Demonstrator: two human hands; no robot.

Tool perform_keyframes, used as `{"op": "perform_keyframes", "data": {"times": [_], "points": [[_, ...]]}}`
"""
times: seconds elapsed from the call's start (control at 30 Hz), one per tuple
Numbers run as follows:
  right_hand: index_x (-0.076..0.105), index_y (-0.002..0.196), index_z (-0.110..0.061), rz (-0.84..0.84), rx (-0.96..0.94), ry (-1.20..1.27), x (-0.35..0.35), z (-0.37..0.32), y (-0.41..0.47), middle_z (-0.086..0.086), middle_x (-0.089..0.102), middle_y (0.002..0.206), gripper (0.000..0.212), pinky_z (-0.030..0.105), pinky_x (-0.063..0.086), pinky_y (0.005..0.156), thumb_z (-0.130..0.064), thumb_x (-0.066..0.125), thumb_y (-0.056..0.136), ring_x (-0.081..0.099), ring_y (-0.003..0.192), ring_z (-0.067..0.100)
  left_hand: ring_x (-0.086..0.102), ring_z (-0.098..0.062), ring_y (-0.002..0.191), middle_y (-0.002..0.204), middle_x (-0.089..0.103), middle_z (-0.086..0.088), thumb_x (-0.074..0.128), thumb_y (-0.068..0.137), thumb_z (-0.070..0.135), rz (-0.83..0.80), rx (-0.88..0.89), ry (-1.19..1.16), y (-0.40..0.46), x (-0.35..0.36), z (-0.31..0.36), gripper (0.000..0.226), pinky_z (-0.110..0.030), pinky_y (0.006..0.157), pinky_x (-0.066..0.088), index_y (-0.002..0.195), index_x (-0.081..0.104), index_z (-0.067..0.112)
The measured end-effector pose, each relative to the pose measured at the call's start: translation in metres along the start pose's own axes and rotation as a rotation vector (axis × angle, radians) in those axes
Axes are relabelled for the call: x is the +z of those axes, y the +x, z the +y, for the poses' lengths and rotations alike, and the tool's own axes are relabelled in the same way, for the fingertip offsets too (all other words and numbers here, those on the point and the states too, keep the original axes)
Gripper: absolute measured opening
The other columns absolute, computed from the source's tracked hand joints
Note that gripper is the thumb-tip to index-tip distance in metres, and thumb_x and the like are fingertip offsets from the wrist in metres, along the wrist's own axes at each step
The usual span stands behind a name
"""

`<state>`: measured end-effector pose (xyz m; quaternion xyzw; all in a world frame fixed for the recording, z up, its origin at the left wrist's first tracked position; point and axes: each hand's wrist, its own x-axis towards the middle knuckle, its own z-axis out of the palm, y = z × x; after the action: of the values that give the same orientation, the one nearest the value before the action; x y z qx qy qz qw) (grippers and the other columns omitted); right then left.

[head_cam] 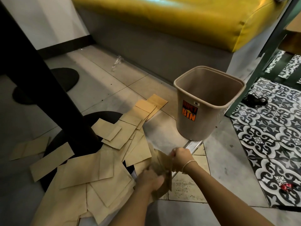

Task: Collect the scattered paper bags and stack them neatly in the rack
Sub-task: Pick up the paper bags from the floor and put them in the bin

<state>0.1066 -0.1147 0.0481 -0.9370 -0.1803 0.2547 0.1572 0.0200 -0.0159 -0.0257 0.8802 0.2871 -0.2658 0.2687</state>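
Both hands low at frame bottom, gripping one small bundle of brown paper bags point(162, 170) between them. Left hand point(150, 177) curled round the bundle's near lower edge, thumb on top. Right hand point(180, 158) clamped on the far upper edge, fingers folded over it; thin bracelet point(188, 165) on that wrist. Bundle motion-blurred, bag count unreadable, held just above the floor.

Rest of the bags: scattered paper bags point(97, 168) flat on the grey tiled floor point(114, 82), overlapping in a loose spread left of the hands, running up toward the bin. Several lying over the black round table base point(104, 116); black table pedestal point(48, 88) rising from it. A few strays further left, apart from the main spread.

Beige plastic dustbin point(205, 108) upright, right of the spread, orange "BIN" sticker facing camera, nothing visible inside. Standing next to a metal floor strip point(193, 144). Yellow bench seat point(179, 18) behind. Patterned black-and-white tiles point(267, 144) to the right, small red object point(286, 187) on them.

No rack identifiable in view.
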Motion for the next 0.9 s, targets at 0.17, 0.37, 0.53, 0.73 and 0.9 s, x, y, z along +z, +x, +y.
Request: {"op": "perform_keyframes", "data": {"times": [0.17,0.37,0.53,0.73,0.9], "points": [[0.065,0.105,-0.002,-0.071,-0.006,0.009,-0.013,-0.003,-0.004,0.016,0.067,0.109,0.025,0.035,0.05,0.091,-0.004,0.049,0.085,0.063,0.103,0.03,0.039,-0.024,0.13,0.142,0.042,-0.005,0.059,0.075,0.048,0.012,-0.011,0.063,0.007,0.007,-0.004,0.084,-0.043,0.107,0.025,0.146,0.024,0.018],[0.05,0.07,-0.021,-0.112,0.01,0.069,-0.018,-0.011,-0.003,0.016,0.067,0.108,0.023,0.031,0.054,0.079,-0.005,0.053,0.085,0.065,0.101,0.029,0.03,-0.031,0.135,0.147,0.027,-0.013,0.083,0.049,0.055,-0.059,-0.079,0.146,-0.007,0.017,-0.003,0.136,-0.044,0.104,0.039,0.148,0.003,0.009],[0.042,0.064,-0.026,-0.133,0.011,0.101,-0.019,-0.011,0.002,0.013,0.066,0.109,0.034,0.014,0.047,0.051,-0.005,0.057,0.084,0.065,0.1,0.026,0.039,-0.028,0.126,0.14,0.033,-0.013,0.069,0.065,0.054,0.005,-0.01,0.172,-0.009,0.015,-0.005,0.112,-0.038,0.1,0.043,0.146,0.011,0.004],[0.064,0.084,-0.011,-0.096,-0.017,-0.014,-0.018,-0.004,0.005,0.014,0.071,0.096,0.015,0.032,0.054,0.08,0.001,0.055,0.082,0.068,0.088,0.026,0.049,-0.03,0.12,0.134,0.043,-0.016,0.056,0.085,0.021,-0.085,0.051,0.312,-0.011,0.001,0.003,0.055,-0.036,0.097,0.045,0.136,0.038,0.01],[0.062,0.109,-0.01,0.072,-0.067,-0.136,-0.038,-0.004,-0.002,0.008,0.056,0.106,0.026,0.035,0.048,0.09,-0.008,0.045,0.089,0.056,0.103,0.028,0.057,-0.021,0.112,0.123,0.06,-0.008,0.043,0.096,0.02,0.033,0.094,0.252,-0.013,-0.028,0.013,0.031,-0.029,0.092,0.042,0.123,0.057,0.013]]}}
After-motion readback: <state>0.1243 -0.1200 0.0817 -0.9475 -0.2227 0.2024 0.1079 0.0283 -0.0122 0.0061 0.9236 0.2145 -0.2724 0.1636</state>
